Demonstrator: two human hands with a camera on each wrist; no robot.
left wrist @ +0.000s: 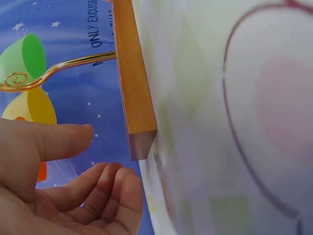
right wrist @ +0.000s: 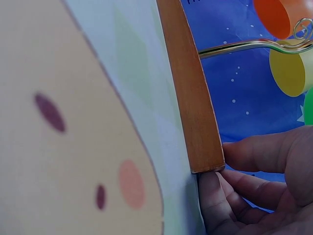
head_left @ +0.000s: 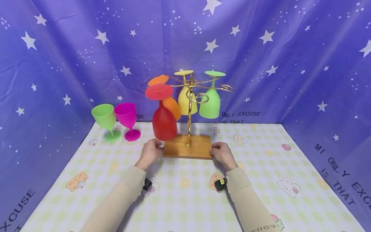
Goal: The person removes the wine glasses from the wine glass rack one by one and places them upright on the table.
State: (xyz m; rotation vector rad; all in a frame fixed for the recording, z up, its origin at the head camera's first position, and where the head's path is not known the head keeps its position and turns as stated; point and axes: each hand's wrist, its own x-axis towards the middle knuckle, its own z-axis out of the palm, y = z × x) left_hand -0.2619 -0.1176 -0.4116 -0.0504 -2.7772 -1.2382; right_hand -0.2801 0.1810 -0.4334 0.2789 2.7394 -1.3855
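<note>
A glass rack with a wooden base [head_left: 186,151] and a gold metal stem [head_left: 189,124] stands on the table. Upside down from its arms hang a red goblet [head_left: 164,124], an orange goblet [head_left: 175,109], a yellow goblet [head_left: 185,100] and a green goblet [head_left: 210,104]. By the base's left end is my left hand [head_left: 151,150]; in the left wrist view its thumb and loosely bent fingers stand a little apart from the wood. My right hand [head_left: 223,154] pinches the base's right end, thumb [right wrist: 254,152] on top and fingers against the end face.
Left of the rack, a light green goblet [head_left: 104,116] and a magenta goblet [head_left: 126,115] stand upright. A checked cloth [head_left: 185,203] covers the table. A blue star-printed curtain [head_left: 162,38] closes off the back and both sides.
</note>
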